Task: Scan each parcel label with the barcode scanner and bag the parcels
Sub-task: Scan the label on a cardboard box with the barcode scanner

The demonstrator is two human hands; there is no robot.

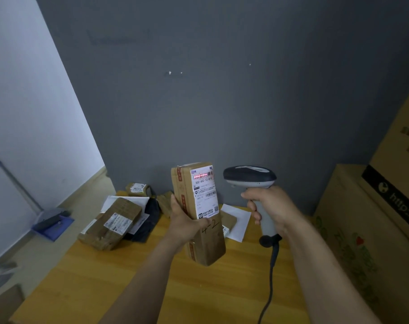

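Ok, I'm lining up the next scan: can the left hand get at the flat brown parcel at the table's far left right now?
Probably not yet: the left hand grips the upright parcel beside the scanner. Once freed, the flat parcel lies uncovered with nothing across the way.

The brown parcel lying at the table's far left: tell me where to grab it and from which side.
Probably from above, across its short width near the middle, clamping the two long edges. The brown parcel is long and lies flat, label up, at the far left of the table. The left hand holds another parcel, the right hand the scanner.
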